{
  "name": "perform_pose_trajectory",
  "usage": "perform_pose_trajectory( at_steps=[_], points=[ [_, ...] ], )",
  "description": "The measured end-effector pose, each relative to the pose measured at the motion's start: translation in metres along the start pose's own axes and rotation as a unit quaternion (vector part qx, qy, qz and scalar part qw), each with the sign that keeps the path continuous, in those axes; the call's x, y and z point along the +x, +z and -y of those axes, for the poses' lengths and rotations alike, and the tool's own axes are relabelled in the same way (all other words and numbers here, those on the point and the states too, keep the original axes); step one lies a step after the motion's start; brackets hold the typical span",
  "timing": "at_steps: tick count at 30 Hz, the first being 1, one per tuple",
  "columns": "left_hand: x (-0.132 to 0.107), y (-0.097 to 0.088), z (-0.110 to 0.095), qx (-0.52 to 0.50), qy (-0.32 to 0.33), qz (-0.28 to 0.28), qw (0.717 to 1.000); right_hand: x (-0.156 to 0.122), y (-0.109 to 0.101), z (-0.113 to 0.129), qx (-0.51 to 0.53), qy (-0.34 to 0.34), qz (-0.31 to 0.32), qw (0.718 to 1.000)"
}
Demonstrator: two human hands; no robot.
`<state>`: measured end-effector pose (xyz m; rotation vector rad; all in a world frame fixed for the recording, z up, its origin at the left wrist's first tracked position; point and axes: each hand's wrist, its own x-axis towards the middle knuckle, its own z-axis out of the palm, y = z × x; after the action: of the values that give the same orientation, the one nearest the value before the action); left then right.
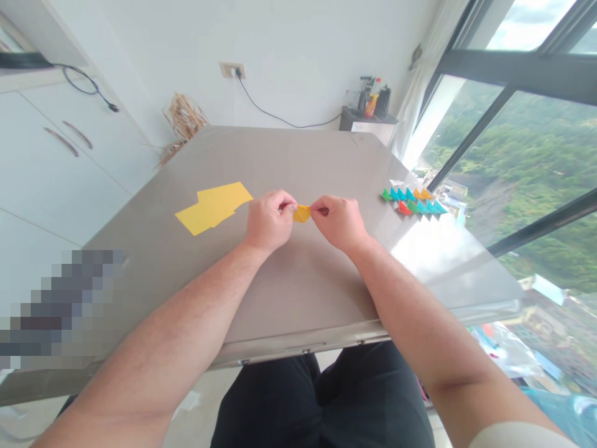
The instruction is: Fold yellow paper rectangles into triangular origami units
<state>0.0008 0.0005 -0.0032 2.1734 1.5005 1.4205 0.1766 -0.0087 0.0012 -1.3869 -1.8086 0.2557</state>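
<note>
A small folded piece of yellow paper [301, 214] is stretched between my hands, just above the middle of the table. My left hand [270, 218] pinches its left end between thumb and fingers. At the opposite end, my right hand [339, 221] pinches it the same way. Several flat yellow paper sheets [212, 208] lie overlapping to the left of my left hand. Over on the right stand rows of small folded paper boats [413, 202] in green, blue, orange and red.
The grey table [298, 155] reaches toward the wall. Behind it, a small cabinet [373, 127] carries bottles and a dark appliance. Large windows [522, 137] line the right side, white cupboards [60, 162] the left. A cable [284, 118] runs from a wall socket.
</note>
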Motion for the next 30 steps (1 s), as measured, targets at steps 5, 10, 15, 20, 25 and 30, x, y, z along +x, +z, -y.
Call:
perform_pose_trajectory(
  at_steps=[5, 10, 15, 20, 25, 30],
  points=[
    [0.002, -0.001, 0.001, -0.044, -0.042, -0.014, 0.998, 0.002, -0.003, -0.001, 0.136, 0.078, 0.005, 0.988],
    [0.002, 0.0, -0.002, -0.106, -0.06, 0.009, 0.993, 0.002, 0.0, 0.002, 0.283, 0.115, 0.054, 0.951],
    [0.0, 0.001, -0.004, -0.126, -0.075, 0.001, 0.989, 0.0, 0.005, 0.004, 0.34, 0.142, 0.019, 0.929],
    [0.0, 0.002, -0.004, -0.119, -0.089, -0.005, 0.989, -0.001, 0.005, 0.008, 0.375, 0.168, 0.006, 0.912],
    [-0.001, 0.004, -0.004, -0.122, -0.104, -0.011, 0.987, -0.001, 0.008, 0.009, 0.421, 0.169, -0.002, 0.891],
    [-0.001, 0.007, -0.004, -0.147, -0.134, -0.004, 0.98, -0.001, 0.012, 0.008, 0.42, 0.157, -0.016, 0.894]
  ],
)
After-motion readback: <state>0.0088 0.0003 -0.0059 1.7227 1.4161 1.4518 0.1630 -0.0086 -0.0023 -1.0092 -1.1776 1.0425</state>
